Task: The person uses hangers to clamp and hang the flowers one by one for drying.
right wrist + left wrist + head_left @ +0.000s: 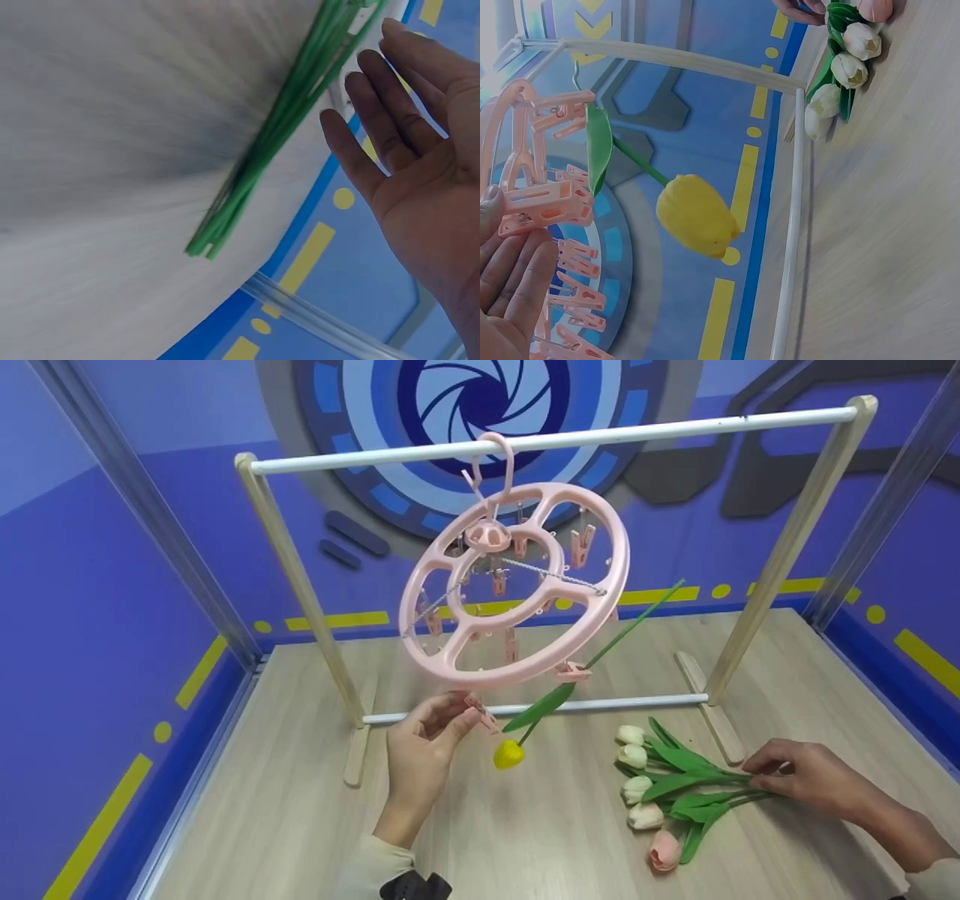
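My left hand (pixel 421 757) pinches a pink clothes peg (pixel 484 717) between thumb and fingers, at the lower front of a round pink drying hanger (pixel 621 547). In the left wrist view this peg (pixel 544 206) looks empty. Beside it, a yellow tulip (pixel 508 754) hangs head down, its stem caught in another pink peg (pixel 573 671). My right hand (pixel 814 780) is at the stem ends of several white tulips (pixel 637 789) and a pink tulip (pixel 664 851) lying on the table. The right wrist view shows its fingers spread beside the green stems (pixel 262 150), apart from them.
The hanger hooks over the white top bar (pixel 660 430) of a wooden-legged rack (pixel 795 540). A lower white bar (pixel 637 704) runs near the tabletop (pixel 300 825). More pegs dangle under the hanger. Blue printed panels (pixel 180 547) enclose the back and sides.
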`<move>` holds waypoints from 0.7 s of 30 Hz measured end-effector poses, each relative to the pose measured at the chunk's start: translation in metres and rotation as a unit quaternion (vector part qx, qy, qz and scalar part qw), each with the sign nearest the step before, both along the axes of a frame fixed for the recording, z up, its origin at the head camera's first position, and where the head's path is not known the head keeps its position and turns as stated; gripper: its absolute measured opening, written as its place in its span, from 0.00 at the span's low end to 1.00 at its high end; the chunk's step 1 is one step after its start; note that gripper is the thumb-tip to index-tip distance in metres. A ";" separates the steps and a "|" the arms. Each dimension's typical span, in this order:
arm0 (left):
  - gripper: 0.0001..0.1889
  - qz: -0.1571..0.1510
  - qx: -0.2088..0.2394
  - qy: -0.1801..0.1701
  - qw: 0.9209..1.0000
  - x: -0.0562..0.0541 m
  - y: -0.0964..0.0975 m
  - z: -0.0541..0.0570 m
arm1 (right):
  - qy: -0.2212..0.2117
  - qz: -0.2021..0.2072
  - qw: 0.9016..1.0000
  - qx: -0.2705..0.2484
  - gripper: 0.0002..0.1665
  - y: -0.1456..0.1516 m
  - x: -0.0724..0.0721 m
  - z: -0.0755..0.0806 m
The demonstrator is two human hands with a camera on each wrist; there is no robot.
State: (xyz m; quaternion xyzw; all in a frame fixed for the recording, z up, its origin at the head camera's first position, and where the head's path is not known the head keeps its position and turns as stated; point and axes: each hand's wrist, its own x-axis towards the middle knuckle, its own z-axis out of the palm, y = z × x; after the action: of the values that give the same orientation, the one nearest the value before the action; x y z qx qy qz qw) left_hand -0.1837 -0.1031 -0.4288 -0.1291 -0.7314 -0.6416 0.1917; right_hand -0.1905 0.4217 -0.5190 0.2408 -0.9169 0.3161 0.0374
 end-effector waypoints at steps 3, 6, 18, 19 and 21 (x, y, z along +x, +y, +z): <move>0.14 -0.002 0.000 -0.002 1.000 0.000 0.000 0.000 | 0.011 0.016 1.000 -0.003 0.11 0.003 0.000 -0.006; 0.14 -0.004 0.001 -0.002 1.000 0.000 0.000 0.000 | 0.026 0.020 0.999 0.001 0.12 0.004 -0.001 -0.009; 0.14 -0.002 -0.002 0.005 1.000 -0.001 -0.003 -0.001 | 0.060 0.004 0.998 0.003 0.14 0.007 0.000 -0.010; 0.14 -0.002 -0.003 0.005 1.000 -0.001 -0.003 -0.001 | 0.063 0.001 0.998 0.000 0.14 0.007 0.000 -0.009; 0.14 -0.001 -0.003 0.006 1.000 -0.001 -0.003 -0.001 | 0.061 -0.007 0.998 -0.002 0.12 0.007 0.000 -0.007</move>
State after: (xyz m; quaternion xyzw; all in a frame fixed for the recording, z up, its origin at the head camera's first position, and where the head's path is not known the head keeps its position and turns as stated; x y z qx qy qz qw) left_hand -0.1848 -0.1058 -0.4299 -0.1342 -0.7320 -0.6388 0.1951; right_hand -0.1901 0.4282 -0.5257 0.2531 -0.9139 0.3026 0.0961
